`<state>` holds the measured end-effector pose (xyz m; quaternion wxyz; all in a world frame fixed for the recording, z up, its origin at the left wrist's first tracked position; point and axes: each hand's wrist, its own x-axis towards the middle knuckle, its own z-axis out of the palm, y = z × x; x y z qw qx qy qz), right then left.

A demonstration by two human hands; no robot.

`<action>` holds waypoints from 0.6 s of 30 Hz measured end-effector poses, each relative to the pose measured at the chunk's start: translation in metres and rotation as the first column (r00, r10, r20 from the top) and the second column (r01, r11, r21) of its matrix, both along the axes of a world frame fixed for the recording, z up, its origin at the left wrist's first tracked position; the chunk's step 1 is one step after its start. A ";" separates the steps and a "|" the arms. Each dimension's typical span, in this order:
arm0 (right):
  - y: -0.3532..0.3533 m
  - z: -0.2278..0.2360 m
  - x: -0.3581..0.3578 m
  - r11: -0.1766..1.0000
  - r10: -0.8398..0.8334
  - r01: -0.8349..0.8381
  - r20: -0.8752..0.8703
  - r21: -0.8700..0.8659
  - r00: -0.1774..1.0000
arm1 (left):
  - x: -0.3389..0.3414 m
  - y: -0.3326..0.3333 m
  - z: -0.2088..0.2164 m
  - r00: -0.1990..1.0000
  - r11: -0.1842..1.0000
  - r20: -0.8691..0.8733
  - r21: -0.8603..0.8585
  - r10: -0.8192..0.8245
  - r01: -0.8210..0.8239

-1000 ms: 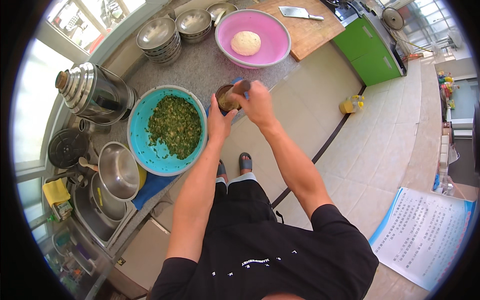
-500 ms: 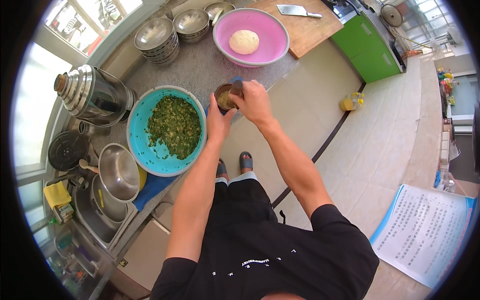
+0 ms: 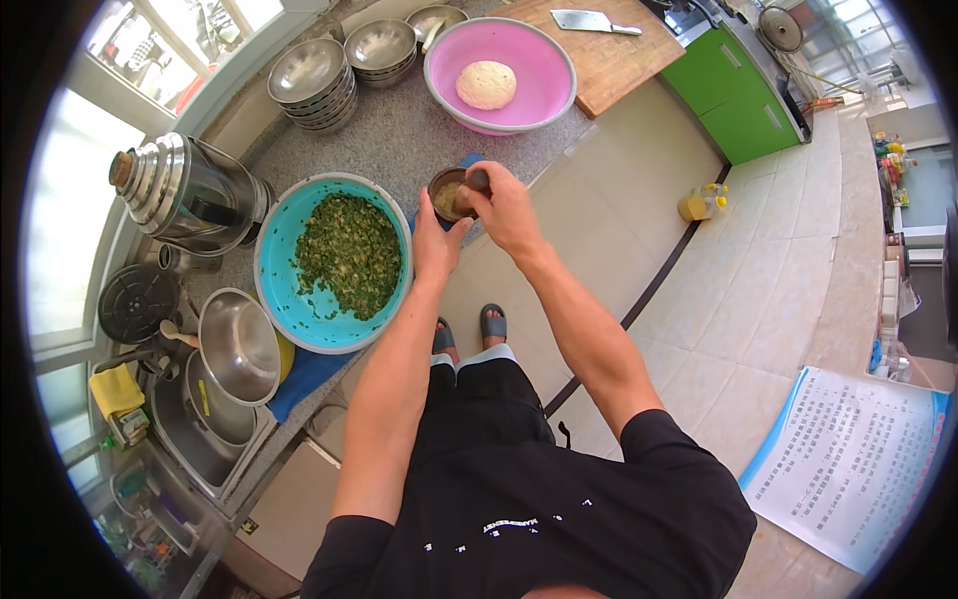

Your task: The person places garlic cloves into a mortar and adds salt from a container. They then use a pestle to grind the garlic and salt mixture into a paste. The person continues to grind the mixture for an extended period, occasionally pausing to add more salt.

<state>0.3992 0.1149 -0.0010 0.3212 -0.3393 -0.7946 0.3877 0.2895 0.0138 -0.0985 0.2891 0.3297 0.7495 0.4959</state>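
Observation:
Near the counter's front edge stands a small brown mortar with a pale greenish-tan crushed mass inside. My left hand is closed around the mortar's near left side. In my right hand is a dark pestle, its lower end down in the mortar. Beside my left forearm sits a turquoise basin holding a chopped green filling. Beyond the mortar, a pink basin holds a round lump of dough.
Stacked steel bowls line the back, left of the pink basin. A cleaver lies on a wooden board. At left are a steel kettle-like vessel, a steel bowl and a sink. A bottle stands at right.
The pestle and my right hand have shifted slightly, the pestle tilting a little more to the right. My left hand stays on the mortar.

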 end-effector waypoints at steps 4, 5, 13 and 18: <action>0.000 -0.006 0.005 0.997 0.046 -0.042 -0.059 0.065 0.997 | 0.003 0.003 -0.003 0.999 1.000 0.037 -0.007 0.010 -0.009; 0.003 -0.008 0.001 0.986 0.106 -0.096 -0.066 0.133 0.992 | 0.000 0.006 -0.003 0.999 1.000 0.048 -0.013 0.018 -0.017; -0.007 0.006 0.001 1.000 0.000 0.000 -0.074 0.004 0.997 | 0.002 0.000 -0.009 0.999 1.000 0.046 -0.004 0.022 -0.021; -0.002 0.005 -0.004 0.998 -0.041 0.036 -0.102 -0.046 0.994 | -0.003 0.002 -0.008 0.999 1.000 0.048 0.019 0.000 -0.001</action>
